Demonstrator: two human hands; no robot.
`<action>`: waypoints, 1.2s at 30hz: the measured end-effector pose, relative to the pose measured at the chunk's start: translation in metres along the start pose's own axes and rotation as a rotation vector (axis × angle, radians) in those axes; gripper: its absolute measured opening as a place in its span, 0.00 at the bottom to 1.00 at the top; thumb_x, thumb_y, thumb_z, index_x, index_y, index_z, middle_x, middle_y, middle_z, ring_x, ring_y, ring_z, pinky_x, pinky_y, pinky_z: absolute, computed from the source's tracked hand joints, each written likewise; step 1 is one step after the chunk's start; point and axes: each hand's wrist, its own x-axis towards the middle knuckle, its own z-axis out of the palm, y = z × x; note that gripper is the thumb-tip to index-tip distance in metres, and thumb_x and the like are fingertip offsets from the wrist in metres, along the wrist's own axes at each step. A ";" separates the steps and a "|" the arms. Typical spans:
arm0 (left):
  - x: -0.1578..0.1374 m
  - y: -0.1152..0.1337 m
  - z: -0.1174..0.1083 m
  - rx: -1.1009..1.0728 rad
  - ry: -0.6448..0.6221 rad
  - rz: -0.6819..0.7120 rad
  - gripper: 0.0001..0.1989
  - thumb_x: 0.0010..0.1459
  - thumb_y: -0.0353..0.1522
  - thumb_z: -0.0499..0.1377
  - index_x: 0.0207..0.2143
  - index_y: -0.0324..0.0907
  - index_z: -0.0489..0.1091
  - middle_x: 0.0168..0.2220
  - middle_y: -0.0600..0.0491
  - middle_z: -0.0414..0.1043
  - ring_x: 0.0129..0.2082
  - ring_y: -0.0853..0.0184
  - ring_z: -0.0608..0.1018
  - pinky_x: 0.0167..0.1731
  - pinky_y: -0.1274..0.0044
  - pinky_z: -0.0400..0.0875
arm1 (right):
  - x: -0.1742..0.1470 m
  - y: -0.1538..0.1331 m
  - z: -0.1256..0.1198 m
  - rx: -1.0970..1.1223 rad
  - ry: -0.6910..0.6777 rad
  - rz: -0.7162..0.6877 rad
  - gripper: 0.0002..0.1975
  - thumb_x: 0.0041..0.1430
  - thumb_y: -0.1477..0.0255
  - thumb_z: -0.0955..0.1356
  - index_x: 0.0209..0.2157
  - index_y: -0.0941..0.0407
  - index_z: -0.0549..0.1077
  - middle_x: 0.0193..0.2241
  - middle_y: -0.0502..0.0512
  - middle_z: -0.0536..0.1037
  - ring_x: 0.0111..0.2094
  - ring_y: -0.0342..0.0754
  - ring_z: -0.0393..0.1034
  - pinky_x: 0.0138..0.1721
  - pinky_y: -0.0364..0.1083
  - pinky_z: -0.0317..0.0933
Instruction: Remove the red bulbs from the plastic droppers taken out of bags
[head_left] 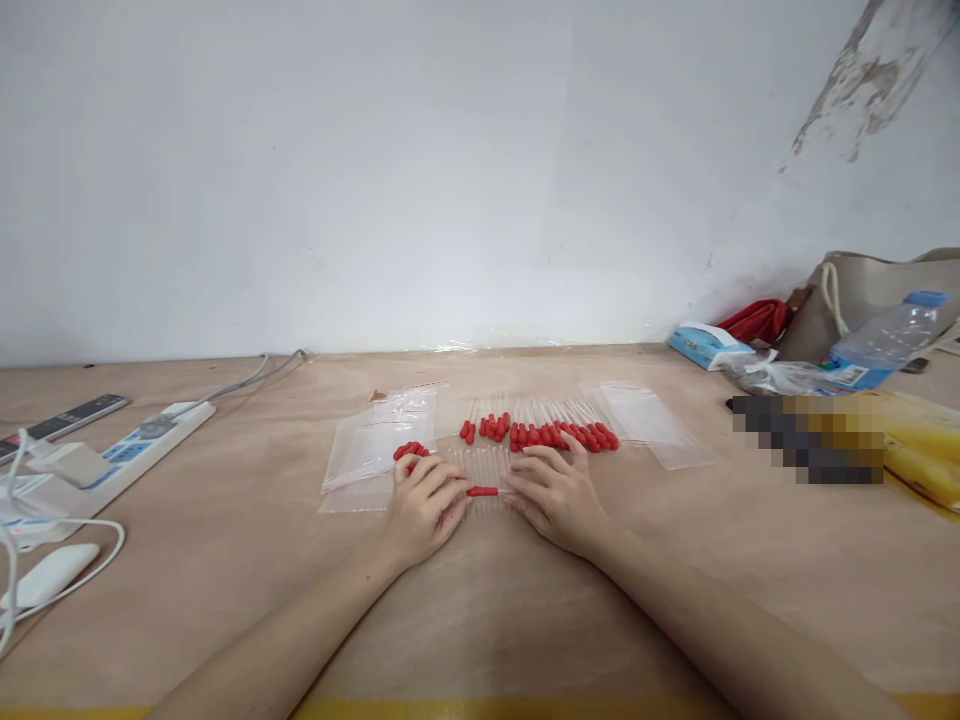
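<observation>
Red bulb (482,491) pinched in curled left hand (424,505), clear tube (503,491) in curled right hand's (559,497) fingers, brown tabletop (480,620) beneath

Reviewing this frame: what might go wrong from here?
The elongated red bulb between the left hand and right hand might slip from grasp.
The row of slim transparent tubes lying beneath could be knocked askew.
The small red bulbs clustered by the left hand might scatter.

Brown tabletop (480,625) with plastic bags (360,445), red-tipped droppers (553,434), a power strip (139,455) and tissue pack (706,349).
</observation>
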 end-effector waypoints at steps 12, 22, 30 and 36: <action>0.003 0.006 0.011 -0.043 -0.038 0.039 0.06 0.57 0.33 0.54 0.35 0.45 0.70 0.37 0.55 0.73 0.41 0.65 0.69 0.48 0.65 0.51 | 0.001 -0.006 0.001 0.050 -0.057 -0.037 0.09 0.57 0.67 0.62 0.35 0.50 0.74 0.21 0.47 0.71 0.29 0.41 0.60 0.51 0.53 0.39; -0.001 0.010 0.003 -0.065 -0.056 0.080 0.06 0.57 0.32 0.53 0.28 0.42 0.68 0.30 0.57 0.73 0.35 0.67 0.69 0.46 0.66 0.52 | -0.007 -0.006 -0.001 0.099 -0.011 -0.118 0.06 0.55 0.70 0.65 0.35 0.49 0.73 0.17 0.44 0.70 0.27 0.40 0.57 0.50 0.54 0.39; -0.002 0.014 -0.001 -0.077 -0.033 0.118 0.06 0.56 0.28 0.52 0.28 0.42 0.67 0.30 0.57 0.73 0.32 0.68 0.69 0.46 0.65 0.52 | -0.009 -0.009 -0.002 0.073 0.071 -0.197 0.09 0.54 0.72 0.65 0.37 0.49 0.72 0.18 0.43 0.71 0.27 0.39 0.59 0.50 0.53 0.41; -0.007 0.010 -0.008 -0.085 -0.042 0.075 0.07 0.57 0.28 0.51 0.28 0.42 0.67 0.29 0.55 0.73 0.32 0.68 0.70 0.44 0.66 0.56 | -0.010 0.000 -0.008 0.045 0.037 -0.143 0.13 0.56 0.75 0.62 0.39 0.45 0.72 0.18 0.42 0.71 0.26 0.38 0.61 0.51 0.52 0.40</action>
